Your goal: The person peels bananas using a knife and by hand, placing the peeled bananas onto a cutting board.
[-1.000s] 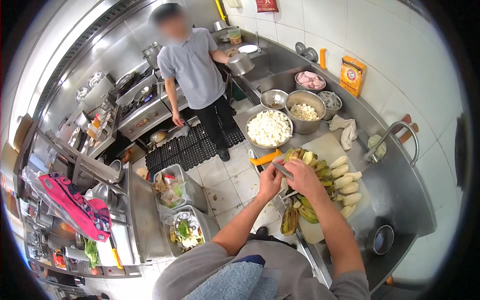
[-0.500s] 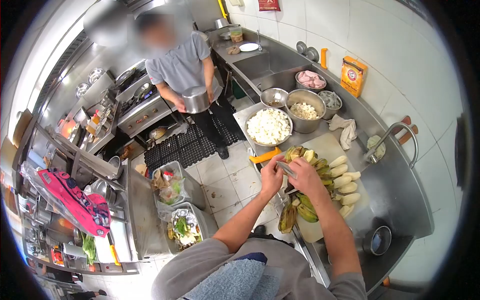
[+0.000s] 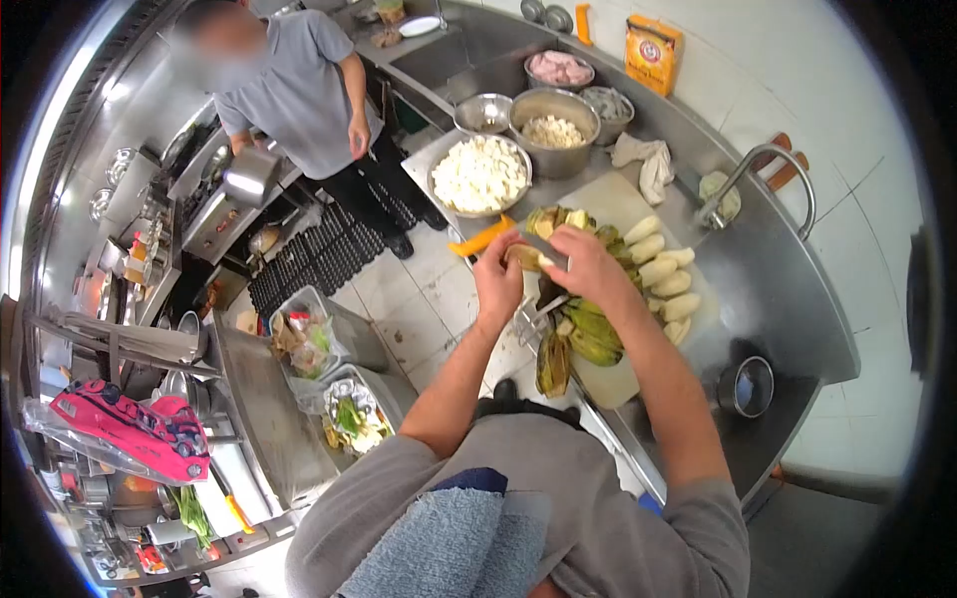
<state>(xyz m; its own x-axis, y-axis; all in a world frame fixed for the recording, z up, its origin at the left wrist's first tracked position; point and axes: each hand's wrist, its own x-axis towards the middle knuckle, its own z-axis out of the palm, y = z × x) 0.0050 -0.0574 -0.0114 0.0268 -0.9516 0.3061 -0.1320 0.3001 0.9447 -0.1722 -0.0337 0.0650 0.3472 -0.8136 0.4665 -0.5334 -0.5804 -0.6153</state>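
Note:
My left hand (image 3: pixel 498 279) is closed around a brownish, partly peeled plantain (image 3: pixel 522 257), its pale flesh showing at one end. Facing it, my right hand (image 3: pixel 590 265) is closed on a grey-bladed knife (image 3: pixel 544 247); the handle is hidden in my fingers. Both hands are above the counter's front edge. Just beyond them, unpeeled green plantains (image 3: pixel 593 334) lie bunched on a white cutting board (image 3: pixel 610 199). Several peeled plantains (image 3: pixel 658 270) sit in a row along its right side. An orange handle (image 3: pixel 481 236) juts over the edge near my left hand.
At the back stand a bowl of white cubes (image 3: pixel 480 175), a deep pot (image 3: pixel 555 135) and a bowl of pink meat (image 3: pixel 559 69). A faucet (image 3: pixel 753 184) rises at right. Bins (image 3: pixel 344 334) stand left on the floor. A co-worker (image 3: pixel 294 95) holds a metal pot (image 3: pixel 252 176).
My view has shifted, and scene items appear further left and higher. The plantain and blade between my hands show more plainly. The co-worker now holds the pot in one hand, out to the side.

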